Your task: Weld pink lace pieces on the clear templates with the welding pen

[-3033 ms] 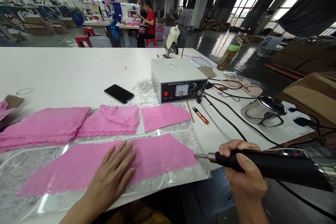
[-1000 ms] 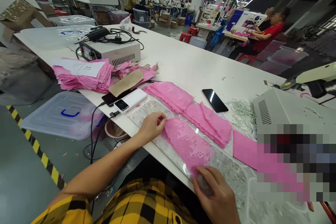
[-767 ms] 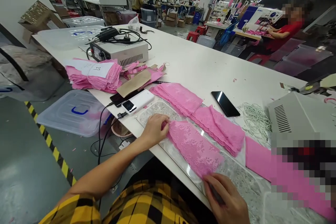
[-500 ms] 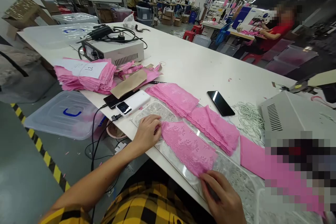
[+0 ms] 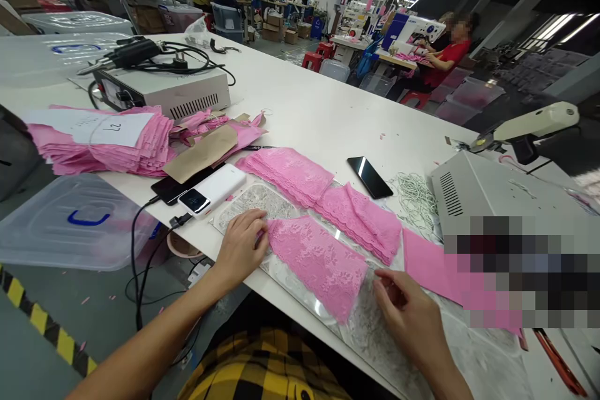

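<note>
the lace (image 5: 319, 265) lies flat on the clear mat (image 5: 375, 325) at the near edge of the table (image 5: 295, 94), its patterned face up, between the two hands. the left hand (image 5: 241, 247) is at the lace's left end, thumb and fingertips drawn together and touching the edge; i cannot tell whether they pinch it. the right hand (image 5: 415, 319) is over the mat just beyond the lace's right end, apart from it, fingers loosely curled with a gap between thumb and forefinger, gripping nothing visible.

behind the lace lie two pink stacks in a row, the left one (image 5: 290, 175) flat, the right one (image 5: 359, 222) with its top folded over. a plain pink piece (image 5: 429, 262) is to their right, partly blurred out. the phone (image 5: 370, 177) lies behind the stacks, near the cord heap (image 5: 415, 200).
</note>
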The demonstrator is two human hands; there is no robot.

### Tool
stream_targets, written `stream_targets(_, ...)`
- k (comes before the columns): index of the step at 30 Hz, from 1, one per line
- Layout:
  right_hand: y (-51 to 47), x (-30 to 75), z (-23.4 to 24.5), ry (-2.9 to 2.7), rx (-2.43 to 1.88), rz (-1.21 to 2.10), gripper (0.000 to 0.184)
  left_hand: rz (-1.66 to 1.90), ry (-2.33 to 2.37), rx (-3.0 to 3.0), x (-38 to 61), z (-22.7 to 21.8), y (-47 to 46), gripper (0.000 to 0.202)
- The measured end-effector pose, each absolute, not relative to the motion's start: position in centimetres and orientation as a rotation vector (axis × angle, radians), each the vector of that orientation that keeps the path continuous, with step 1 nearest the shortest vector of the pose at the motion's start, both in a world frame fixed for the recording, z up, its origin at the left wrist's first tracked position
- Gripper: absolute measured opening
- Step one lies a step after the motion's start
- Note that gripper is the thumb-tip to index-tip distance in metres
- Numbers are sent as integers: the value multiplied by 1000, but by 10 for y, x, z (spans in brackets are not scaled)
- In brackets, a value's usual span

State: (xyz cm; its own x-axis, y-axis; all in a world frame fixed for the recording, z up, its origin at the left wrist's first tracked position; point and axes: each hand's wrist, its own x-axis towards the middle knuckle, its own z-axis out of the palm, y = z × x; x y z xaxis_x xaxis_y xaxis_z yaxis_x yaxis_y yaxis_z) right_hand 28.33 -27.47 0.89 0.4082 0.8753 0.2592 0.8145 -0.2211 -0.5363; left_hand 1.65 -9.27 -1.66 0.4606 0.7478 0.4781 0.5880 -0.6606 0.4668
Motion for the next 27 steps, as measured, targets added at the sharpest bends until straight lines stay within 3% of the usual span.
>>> stream_targets(6,-249,287,9,-1352,-2243,367,28,1030,1118,2493,15,-18,-91,10)
stream_targets(27,-237,292,13,-1401,-2277,291,29,1002,1124,2443,15,-16,-92,9)
